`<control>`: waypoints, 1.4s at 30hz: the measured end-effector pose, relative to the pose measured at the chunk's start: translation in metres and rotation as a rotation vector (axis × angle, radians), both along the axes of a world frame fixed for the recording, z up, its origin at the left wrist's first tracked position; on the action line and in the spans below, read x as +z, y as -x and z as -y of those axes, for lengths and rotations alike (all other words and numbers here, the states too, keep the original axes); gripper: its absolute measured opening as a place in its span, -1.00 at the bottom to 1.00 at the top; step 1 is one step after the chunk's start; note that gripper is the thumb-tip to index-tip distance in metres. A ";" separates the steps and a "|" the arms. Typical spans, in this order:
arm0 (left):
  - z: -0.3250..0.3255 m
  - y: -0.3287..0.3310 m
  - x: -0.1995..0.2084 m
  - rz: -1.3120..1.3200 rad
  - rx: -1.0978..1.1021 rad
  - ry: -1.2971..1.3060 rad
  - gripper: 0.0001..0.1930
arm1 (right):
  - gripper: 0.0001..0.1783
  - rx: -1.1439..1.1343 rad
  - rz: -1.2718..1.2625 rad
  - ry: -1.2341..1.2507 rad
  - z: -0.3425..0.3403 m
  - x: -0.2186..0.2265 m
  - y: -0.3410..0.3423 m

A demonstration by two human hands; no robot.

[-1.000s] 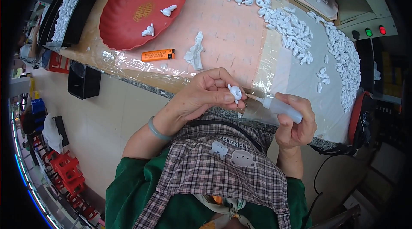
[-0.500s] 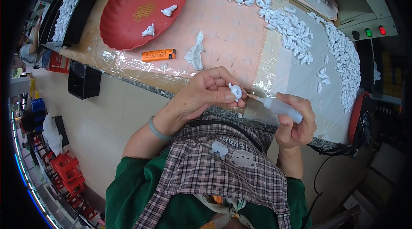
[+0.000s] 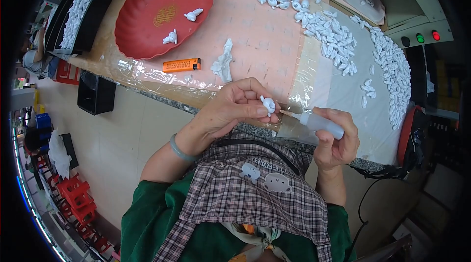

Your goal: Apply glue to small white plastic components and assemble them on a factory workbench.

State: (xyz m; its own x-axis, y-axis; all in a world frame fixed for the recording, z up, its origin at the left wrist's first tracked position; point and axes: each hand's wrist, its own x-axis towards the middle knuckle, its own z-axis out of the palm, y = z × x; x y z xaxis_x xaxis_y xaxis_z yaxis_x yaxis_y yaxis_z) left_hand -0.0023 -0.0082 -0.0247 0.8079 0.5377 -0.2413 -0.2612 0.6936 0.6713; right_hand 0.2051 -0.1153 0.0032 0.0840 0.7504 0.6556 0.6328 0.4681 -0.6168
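Note:
Between the thumb and fingers of my left hand (image 3: 239,107) is a small white toy figure piece (image 3: 268,104), rounded with short protruding parts. My right hand (image 3: 338,137) is closed around a translucent squeeze bottle (image 3: 321,125). The bottle's narrow tip (image 3: 289,114) points left at the figure piece, very close to it; whether they touch I cannot tell. Both hands are over the table's near edge. Beyond my left hand a crumpled white tissue (image 3: 223,62) and an orange lighter (image 3: 182,65) lie on the table.
A red scalloped tray (image 3: 132,26) at the far left holds two assembled white figures (image 3: 170,37). Loose white pieces lie in piles (image 3: 331,36) at the far middle and along the right (image 3: 394,75). A machine box with lit buttons (image 3: 420,38) stands at the far right.
My right hand and the bottle have shifted very slightly left. The left hand keeps its hold on the figure piece, almost in the same place.

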 end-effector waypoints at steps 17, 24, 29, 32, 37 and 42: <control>-0.002 -0.001 -0.006 0.053 0.008 0.015 -0.83 | -0.62 -0.094 -0.928 0.444 -0.030 -0.007 -0.047; -0.004 -0.001 -0.006 0.076 -0.014 0.027 -0.84 | -0.75 -0.345 0.223 0.290 -0.083 -0.008 -0.068; -0.004 0.001 -0.007 0.086 -0.021 0.029 -0.83 | -0.72 -0.472 0.468 0.461 -0.101 -0.007 -0.059; -0.003 0.001 -0.007 0.092 -0.028 0.028 -0.83 | -0.69 -0.451 0.507 0.474 -0.102 -0.008 -0.058; -0.002 0.000 -0.008 0.096 -0.017 0.039 -0.82 | -0.79 -0.217 0.179 0.521 -0.082 -0.001 -0.047; 0.001 -0.003 -0.006 0.050 0.016 -0.016 -0.81 | -0.87 0.147 -0.443 0.748 -0.045 0.018 -0.014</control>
